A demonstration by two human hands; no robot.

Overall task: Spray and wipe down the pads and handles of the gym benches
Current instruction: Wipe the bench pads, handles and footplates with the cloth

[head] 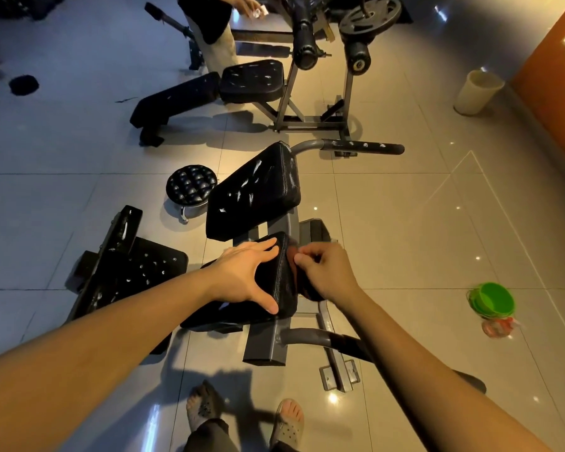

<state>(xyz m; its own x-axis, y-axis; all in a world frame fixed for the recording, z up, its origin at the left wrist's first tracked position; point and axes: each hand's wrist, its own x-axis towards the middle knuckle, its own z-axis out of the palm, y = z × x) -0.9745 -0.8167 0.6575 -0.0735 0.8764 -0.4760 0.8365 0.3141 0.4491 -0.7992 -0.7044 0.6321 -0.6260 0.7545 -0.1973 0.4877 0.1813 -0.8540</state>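
1. Round tufted black stool (191, 185) on chrome legs, sitting on the floor (405, 223), which is glossy beige tile with lights reflecting off it.
2. White bin (478, 92) far right, just beside the orange wall (555, 60).
3. Stack of green bowls (493, 298) on the floor at right, touching a clear bag (498, 327) with something red in it.
4. Weight plate (371, 14) on the rack up top.
5. Another person (216, 31) standing at the top edge, holding something small and white.
6. Fuzzy black round thing (23, 84) far left, can't tell what it is.
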